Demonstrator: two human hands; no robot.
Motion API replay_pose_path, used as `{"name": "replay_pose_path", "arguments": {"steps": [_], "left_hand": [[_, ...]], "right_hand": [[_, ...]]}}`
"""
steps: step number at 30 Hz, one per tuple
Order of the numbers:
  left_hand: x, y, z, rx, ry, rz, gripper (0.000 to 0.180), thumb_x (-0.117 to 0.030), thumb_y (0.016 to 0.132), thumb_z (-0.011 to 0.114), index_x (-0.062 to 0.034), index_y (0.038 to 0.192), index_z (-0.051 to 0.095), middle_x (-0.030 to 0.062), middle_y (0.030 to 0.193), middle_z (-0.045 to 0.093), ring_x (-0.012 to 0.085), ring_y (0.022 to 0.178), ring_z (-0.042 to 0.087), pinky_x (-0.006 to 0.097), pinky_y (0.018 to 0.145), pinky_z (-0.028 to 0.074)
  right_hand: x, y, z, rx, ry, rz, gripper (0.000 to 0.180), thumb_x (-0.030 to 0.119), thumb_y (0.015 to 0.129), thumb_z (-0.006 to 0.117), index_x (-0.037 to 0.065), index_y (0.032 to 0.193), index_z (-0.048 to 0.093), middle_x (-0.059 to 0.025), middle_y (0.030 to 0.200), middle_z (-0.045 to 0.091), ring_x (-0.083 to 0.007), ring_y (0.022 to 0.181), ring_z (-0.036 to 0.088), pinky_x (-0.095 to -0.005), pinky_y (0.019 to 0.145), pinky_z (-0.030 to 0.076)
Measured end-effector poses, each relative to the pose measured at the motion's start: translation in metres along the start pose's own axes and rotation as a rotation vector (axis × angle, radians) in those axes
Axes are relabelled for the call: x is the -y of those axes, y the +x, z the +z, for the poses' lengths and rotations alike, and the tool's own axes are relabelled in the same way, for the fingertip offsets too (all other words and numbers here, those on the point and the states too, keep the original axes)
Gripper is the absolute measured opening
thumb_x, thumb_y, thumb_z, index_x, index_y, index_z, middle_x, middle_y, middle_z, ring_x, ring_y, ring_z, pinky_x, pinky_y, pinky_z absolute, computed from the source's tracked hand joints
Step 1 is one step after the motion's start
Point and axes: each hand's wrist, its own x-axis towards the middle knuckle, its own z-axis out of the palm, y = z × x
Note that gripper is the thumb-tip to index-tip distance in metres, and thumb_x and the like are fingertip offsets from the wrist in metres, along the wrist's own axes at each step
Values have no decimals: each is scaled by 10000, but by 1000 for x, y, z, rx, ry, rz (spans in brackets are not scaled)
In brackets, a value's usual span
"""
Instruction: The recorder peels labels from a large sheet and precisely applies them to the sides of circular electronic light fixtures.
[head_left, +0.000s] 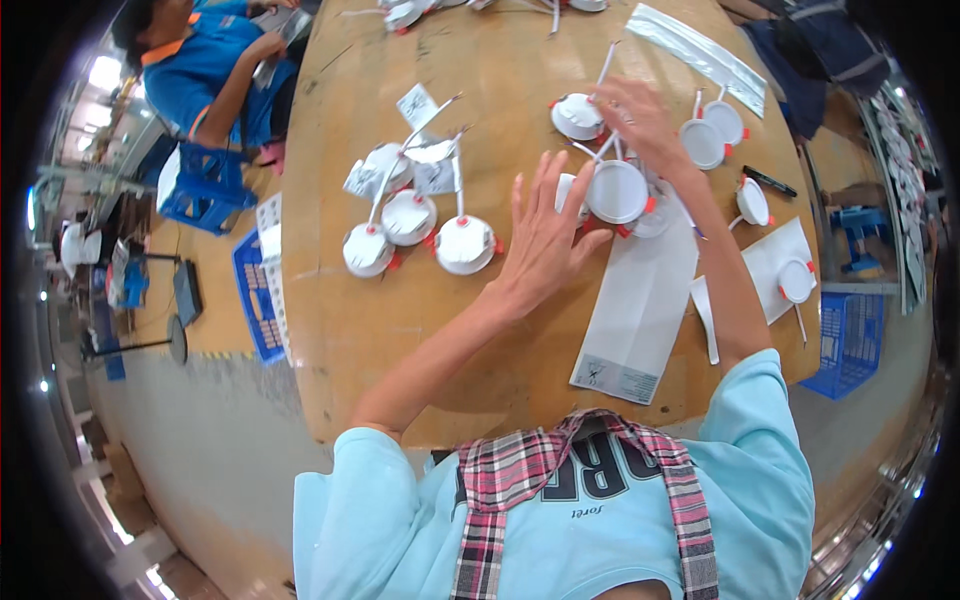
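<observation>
My left hand [545,240] is stretched out with its fingers apart, the fingertips beside or against a small white round downlight [566,194] that they partly cover. Just right of it a larger white downlight [618,191] shows its flat face and red clips. My right hand [640,118] is smeared by motion over another downlight [577,117] with a white cable rising from it. Whether the right fingers hold that cable cannot be made out. Below both hands lies a long white plastic sleeve [635,310] with a printed grey end, partly under the downlights.
Several downlights [465,245] with cables and printed leaflets stand at the table's left. More downlights [703,144], a black marker [769,181] and a clear bag [700,55] lie right. A co-worker [215,75] sits at the far left. Blue crates [845,340] stand beside the table [440,345].
</observation>
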Motion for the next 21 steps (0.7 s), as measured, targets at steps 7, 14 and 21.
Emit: {"name": "replay_pose_path", "arguments": {"steps": [7, 14, 21], "left_hand": [[59, -63, -36, 96, -7, 22, 626, -73, 804, 676, -26, 1361, 394, 182, 1415, 362, 371, 1334, 346, 458, 1085, 318], [65, -52, -47, 78, -93, 23, 502, -70, 813, 669, -28, 1276, 479, 153, 1342, 449, 346, 1257, 436, 426, 1038, 380], [-1, -73, -31, 155, -386, 146, 291, -88, 800, 686, -24, 1062, 575, 144, 1184, 540, 335, 1153, 516, 431, 974, 429]], "right_hand": [[53, -34, -65, -238, 309, 266, 323, 293, 972, 502, 87, 1181, 636, -106, 1228, 599, -246, 1197, 496, -374, 1049, 328], [84, -81, -105, -430, 284, 387, 257, 212, 975, 520, 41, 1120, 644, -94, 1090, 641, -210, 1080, 570, -312, 960, 406], [139, -156, -110, -240, 170, 344, 142, 14, 881, 587, 16, 1009, 648, -109, 1006, 637, -229, 961, 593, -322, 878, 448]]}}
